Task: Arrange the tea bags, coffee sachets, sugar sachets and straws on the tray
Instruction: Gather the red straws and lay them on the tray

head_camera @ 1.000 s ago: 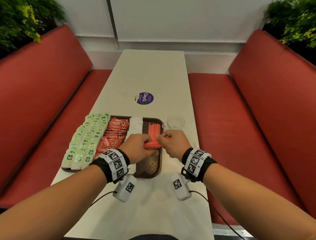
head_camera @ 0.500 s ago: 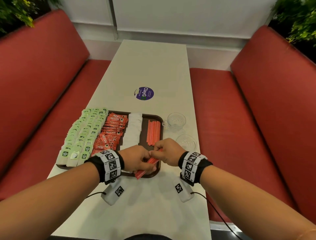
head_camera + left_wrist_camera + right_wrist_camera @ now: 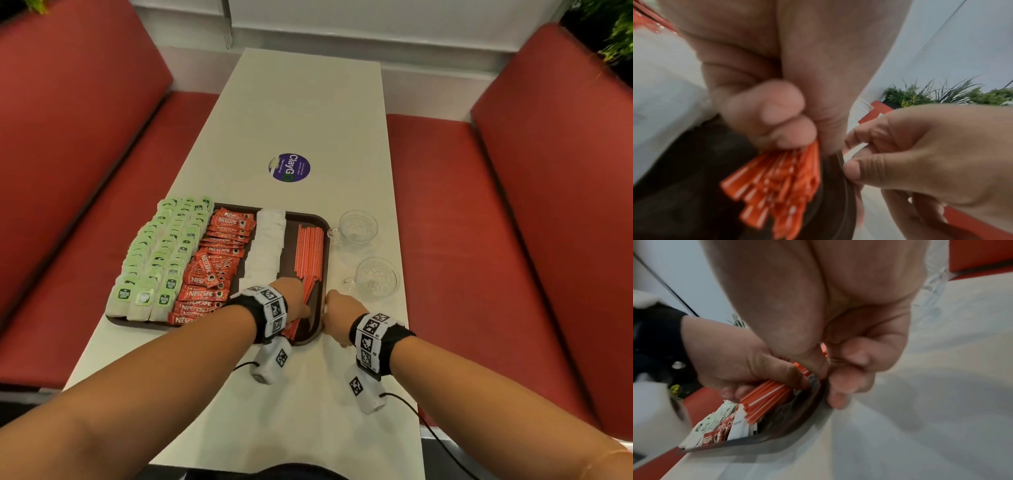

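Dark brown tray point(image 3: 326, 226) at lower left of centre in the head view, set on a pale bench point(image 3: 308, 102). Four rows across the tray, left to right: green-and-white tea bags point(image 3: 161, 253) with a dark green label (lettering too small to read), red coffee sachets point(image 3: 219, 260) printed "NESCAFE CLASSIC" in white, plain white sugar sachets point(image 3: 269, 246) with no legible print, and orange straws with a thin white stripe point(image 3: 310, 251) laid lengthwise along the tray's right side.

Left hand point(image 3: 294, 298) low on the tray's right part, fingers curled round a second bundle of orange straws point(image 3: 777, 186), grip closed tight on them; loose ends fanned out below the fingers point(image 3: 777, 116) in the left wrist view, over the tray floor. In the head view the held bundle lies slanted, its far end near the lying row.

Right hand point(image 3: 337, 313) just right of the tray's near right corner, fingers loosely curled, thumb and fingertips at the tray rim point(image 3: 818, 395); whether actually pinching the rim, cannot tell (blurred in both wrist views).

Two clear cut-glass cups point(image 3: 358, 228) on the bench right of the tray, one behind the other. Round purple sticker point(image 3: 289, 168) reading "ClayGo" further up the bench, smaller lines beneath unreadable. Red padded seats point(image 3: 85, 154) along both sides. Black-and-white square markers on both wristbands point(image 3: 274, 308).
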A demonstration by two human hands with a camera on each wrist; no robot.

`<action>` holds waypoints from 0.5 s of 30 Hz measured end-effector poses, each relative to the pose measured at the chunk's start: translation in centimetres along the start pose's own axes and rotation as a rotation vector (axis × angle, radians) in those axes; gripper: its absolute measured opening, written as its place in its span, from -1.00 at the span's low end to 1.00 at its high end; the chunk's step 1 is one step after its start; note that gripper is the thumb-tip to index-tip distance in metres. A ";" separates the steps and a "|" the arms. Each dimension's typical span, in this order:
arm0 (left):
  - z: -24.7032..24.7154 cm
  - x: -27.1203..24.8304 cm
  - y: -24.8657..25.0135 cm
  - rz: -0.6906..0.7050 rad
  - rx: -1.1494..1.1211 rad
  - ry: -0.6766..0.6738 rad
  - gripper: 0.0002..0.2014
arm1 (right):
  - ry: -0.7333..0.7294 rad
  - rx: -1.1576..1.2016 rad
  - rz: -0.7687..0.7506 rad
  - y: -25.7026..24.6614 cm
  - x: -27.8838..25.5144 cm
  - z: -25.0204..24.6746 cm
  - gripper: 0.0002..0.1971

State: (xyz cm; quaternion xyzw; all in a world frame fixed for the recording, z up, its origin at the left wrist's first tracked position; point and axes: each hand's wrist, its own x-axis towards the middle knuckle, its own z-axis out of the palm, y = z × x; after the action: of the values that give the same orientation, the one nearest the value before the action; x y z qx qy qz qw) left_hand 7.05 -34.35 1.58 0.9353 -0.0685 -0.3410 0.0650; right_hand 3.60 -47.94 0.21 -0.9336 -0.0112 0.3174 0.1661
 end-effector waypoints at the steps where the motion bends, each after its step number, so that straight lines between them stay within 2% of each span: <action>1: 0.0 0.5 0.3 -0.007 0.010 0.000 -0.61 | -0.012 0.029 -0.003 0.0 0.2 0.0 -0.70; 4: -0.1 1.6 0.9 -0.046 0.018 0.016 -0.58 | -0.040 0.070 -0.013 0.1 0.5 -0.1 -0.64; 7: -0.6 2.2 1.1 -0.082 -0.002 0.069 -0.60 | -0.070 0.003 -0.016 0.3 0.7 0.1 -0.54; 12: -0.8 2.1 1.5 -0.101 0.023 0.119 -0.59 | -0.025 0.160 -0.001 0.6 0.9 0.5 -0.69; 15: -0.8 1.7 1.2 -0.101 0.057 0.126 -0.55 | -0.004 0.183 0.002 0.5 0.6 0.6 -0.71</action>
State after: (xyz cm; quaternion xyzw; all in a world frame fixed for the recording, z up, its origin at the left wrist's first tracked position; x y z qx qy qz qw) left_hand 8.72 -35.77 1.36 0.9587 -0.0269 -0.2821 0.0252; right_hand 3.72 -48.21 -0.73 -0.9138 0.0183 0.3192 0.2505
